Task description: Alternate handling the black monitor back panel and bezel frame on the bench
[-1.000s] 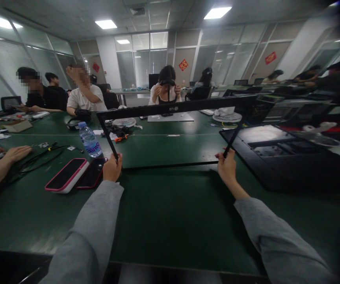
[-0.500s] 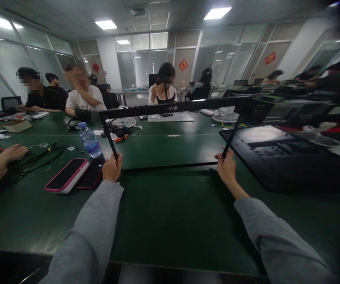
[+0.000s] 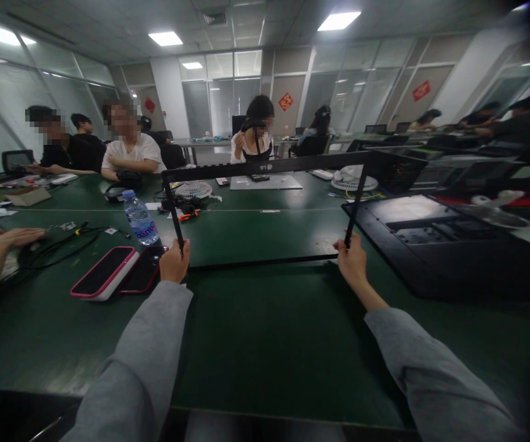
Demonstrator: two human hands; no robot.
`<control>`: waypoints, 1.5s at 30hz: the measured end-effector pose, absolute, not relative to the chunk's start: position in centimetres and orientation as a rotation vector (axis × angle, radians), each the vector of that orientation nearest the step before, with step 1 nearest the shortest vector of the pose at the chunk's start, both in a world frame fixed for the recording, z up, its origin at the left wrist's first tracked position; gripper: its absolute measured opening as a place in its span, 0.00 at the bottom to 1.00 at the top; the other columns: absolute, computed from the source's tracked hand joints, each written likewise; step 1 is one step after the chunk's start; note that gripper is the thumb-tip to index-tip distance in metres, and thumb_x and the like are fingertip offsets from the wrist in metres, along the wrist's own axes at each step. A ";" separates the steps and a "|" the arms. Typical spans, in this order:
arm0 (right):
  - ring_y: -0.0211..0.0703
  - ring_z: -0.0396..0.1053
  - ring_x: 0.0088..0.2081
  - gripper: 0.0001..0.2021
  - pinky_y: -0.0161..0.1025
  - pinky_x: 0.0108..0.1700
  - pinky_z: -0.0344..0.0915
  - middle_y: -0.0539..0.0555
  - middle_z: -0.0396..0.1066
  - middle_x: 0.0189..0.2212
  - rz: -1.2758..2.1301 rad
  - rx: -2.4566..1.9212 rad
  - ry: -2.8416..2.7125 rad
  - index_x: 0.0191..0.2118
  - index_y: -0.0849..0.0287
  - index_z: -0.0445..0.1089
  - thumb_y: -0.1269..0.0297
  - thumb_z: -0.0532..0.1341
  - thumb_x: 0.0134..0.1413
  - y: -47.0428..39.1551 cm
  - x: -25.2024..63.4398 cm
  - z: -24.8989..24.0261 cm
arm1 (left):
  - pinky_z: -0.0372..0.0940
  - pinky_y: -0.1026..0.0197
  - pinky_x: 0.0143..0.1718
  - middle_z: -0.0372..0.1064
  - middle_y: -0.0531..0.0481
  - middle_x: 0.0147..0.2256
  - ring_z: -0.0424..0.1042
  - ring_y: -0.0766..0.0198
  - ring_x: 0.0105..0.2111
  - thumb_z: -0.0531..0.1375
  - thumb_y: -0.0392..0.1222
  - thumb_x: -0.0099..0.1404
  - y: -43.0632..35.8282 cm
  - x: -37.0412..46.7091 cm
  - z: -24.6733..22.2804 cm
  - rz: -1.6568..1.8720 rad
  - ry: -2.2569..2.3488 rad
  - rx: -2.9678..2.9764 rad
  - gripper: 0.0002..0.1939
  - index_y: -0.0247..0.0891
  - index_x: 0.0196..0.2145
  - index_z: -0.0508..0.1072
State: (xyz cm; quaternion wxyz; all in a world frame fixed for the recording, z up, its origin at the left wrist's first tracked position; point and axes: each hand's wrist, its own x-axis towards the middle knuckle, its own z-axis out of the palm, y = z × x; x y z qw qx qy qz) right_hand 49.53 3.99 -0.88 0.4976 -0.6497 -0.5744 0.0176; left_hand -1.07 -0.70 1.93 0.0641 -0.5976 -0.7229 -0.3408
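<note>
I hold a thin black monitor bezel (image 3: pixel 228 170) upright above the green table (image 3: pixel 265 344), its wider edge with an inverted "LG" logo at the top. My left hand (image 3: pixel 175 261) is closed around the lower part of its left side. The lower right side is pinched in my right hand (image 3: pixel 352 256). Through the frame's opening the table and the far side of the room show. Beside my left hand lie a dark phone with a red edge (image 3: pixel 141 273) and a pink-rimmed white device (image 3: pixel 104 271).
A water bottle (image 3: pixel 140 218) stands left of the bezel. A large black panel (image 3: pixel 458 245) lies at the right. Black cables (image 3: pixel 57 252) and another person's hands (image 3: pixel 16 238) are at the left edge. Across the table sit several people; a white fan grille (image 3: pixel 194 190) lies there.
The bezel's upper edge has tilted slightly and its top right corner has shifted left; my hands stay nearly in place. A person across the table has lowered a raised arm.
</note>
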 end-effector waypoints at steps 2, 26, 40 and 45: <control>0.56 0.74 0.40 0.25 0.52 0.47 0.66 0.61 0.77 0.37 0.043 -1.579 -1.391 0.61 0.60 0.61 0.56 0.51 0.63 4.0 49.6 -1.0 | 0.63 0.58 0.39 0.78 0.43 0.35 0.77 0.54 0.36 0.44 0.55 0.75 -0.7 -1.1 1.9 -1.017 -2.190 -1.803 0.23 0.39 0.50 0.71; 0.55 0.71 0.41 0.20 0.55 0.51 0.67 0.62 0.74 0.39 0.021 -1.612 -1.582 0.49 0.61 0.73 0.59 0.56 0.55 6.5 51.1 -4.1 | 0.69 0.51 0.41 0.74 0.37 0.46 0.76 0.48 0.44 0.52 0.54 0.70 0.2 -1.8 0.3 -0.727 -2.433 -1.764 0.21 0.43 0.45 0.79; 0.60 0.65 0.49 0.19 0.56 0.54 0.62 0.68 0.67 0.45 -0.121 -1.854 -1.671 0.48 0.67 0.77 0.62 0.58 0.55 7.5 52.1 -6.0 | 0.68 0.54 0.47 0.72 0.40 0.51 0.74 0.51 0.50 0.50 0.55 0.71 0.1 -1.8 0.9 -0.406 -2.533 -1.855 0.23 0.45 0.52 0.77; 0.62 0.64 0.51 0.21 0.56 0.54 0.62 0.70 0.67 0.47 -0.113 -1.895 -1.705 0.51 0.68 0.75 0.61 0.57 0.57 7.4 52.1 -5.9 | 0.68 0.53 0.45 0.71 0.40 0.51 0.74 0.50 0.49 0.50 0.55 0.71 0.1 -1.8 0.9 -0.419 -2.527 -1.858 0.23 0.45 0.51 0.77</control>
